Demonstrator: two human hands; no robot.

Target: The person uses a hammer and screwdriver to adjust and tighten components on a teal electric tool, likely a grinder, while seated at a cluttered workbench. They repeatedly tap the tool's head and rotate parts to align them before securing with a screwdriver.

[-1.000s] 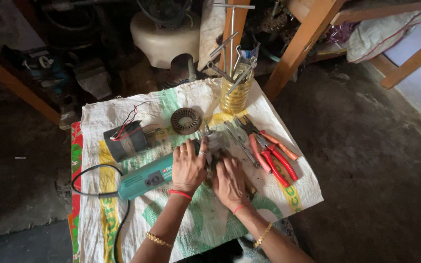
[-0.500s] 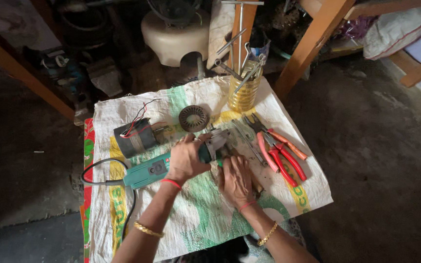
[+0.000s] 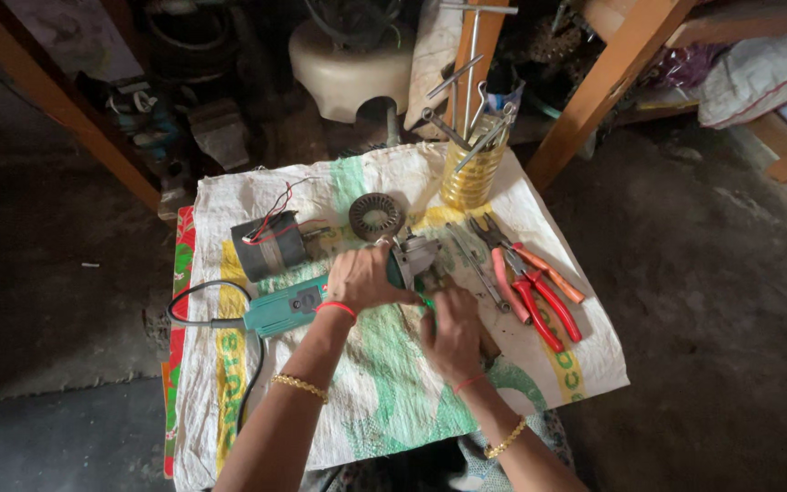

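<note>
A woven sack [image 3: 357, 401] spread flat on the dark floor [image 3: 703, 301], serving as the work surface.

On the white sack with green and yellow print lie a teal angle grinder [image 3: 289, 308], a grey motor part with red wires [image 3: 269, 246], a round toothed ring [image 3: 376, 216], red-handled pliers [image 3: 539, 296] and an orange-handled pair [image 3: 539, 264] beside them, and a yellow jar of tools [image 3: 473, 169] at the far edge.

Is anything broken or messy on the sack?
Parts lie loose: a motor coil with stray red and black wires, and a metal ring beside it. The left hand grips the green grinder; the right hand works beside it.
</note>
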